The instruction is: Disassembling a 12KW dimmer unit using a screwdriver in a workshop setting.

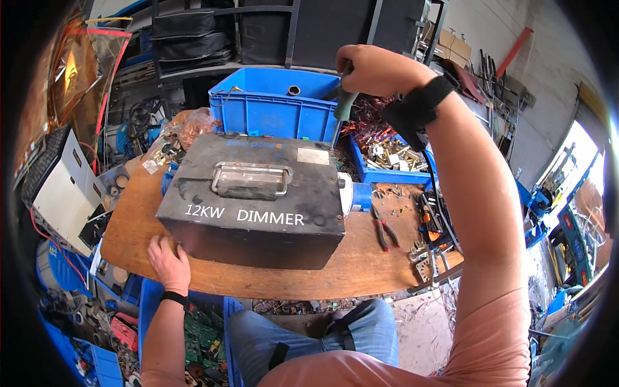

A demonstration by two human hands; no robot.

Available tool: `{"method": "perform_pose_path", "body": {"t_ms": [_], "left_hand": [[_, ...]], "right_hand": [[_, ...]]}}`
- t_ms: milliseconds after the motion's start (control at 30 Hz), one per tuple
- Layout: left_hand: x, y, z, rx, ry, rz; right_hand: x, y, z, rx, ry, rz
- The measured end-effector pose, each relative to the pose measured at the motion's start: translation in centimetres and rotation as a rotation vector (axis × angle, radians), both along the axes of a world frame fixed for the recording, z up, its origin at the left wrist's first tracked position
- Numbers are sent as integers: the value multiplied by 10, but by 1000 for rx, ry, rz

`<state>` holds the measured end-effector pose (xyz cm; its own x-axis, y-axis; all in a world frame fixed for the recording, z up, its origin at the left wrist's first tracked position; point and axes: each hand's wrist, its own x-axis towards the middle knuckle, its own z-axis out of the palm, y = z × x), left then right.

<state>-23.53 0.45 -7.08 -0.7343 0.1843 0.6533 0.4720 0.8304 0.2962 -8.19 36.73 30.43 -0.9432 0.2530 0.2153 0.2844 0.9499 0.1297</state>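
Observation:
A black metal equipment case (251, 213) with white lettering and a silver fold-down handle (251, 179) on its top stands on the wooden table. In my right hand (374, 68), raised over the far right corner of the case, is a screwdriver (346, 106) with a green grip. Its shaft points down to the case's far right edge; whether the tip sits on a screw is too small to tell. My left hand (169, 261) rests by the front left corner of the case, fingers apart on the tabletop. A blue round connector (361, 197) juts from the case's right side.
Red-and-black pliers (385, 229) lie right of the case on the table (277, 282). Behind stand a tall blue bin (251, 116) and a lower blue tray (387, 175) of metal parts. Another blue bin (149, 309) with circuit boards sits below the table's left front.

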Motion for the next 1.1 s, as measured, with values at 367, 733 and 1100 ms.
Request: {"method": "perform_pose_path", "body": {"t_ms": [367,733,1100], "left_hand": [[0,-2,-2,4,-14,1],[-1,-2,-1,11,-21,-8],[0,-2,-1,9,-11,-9]], "right_hand": [[-1,3,-6,-17,102,0],[3,4,-13,108,228,166],[2,-9,-11,88,192,87]]}}
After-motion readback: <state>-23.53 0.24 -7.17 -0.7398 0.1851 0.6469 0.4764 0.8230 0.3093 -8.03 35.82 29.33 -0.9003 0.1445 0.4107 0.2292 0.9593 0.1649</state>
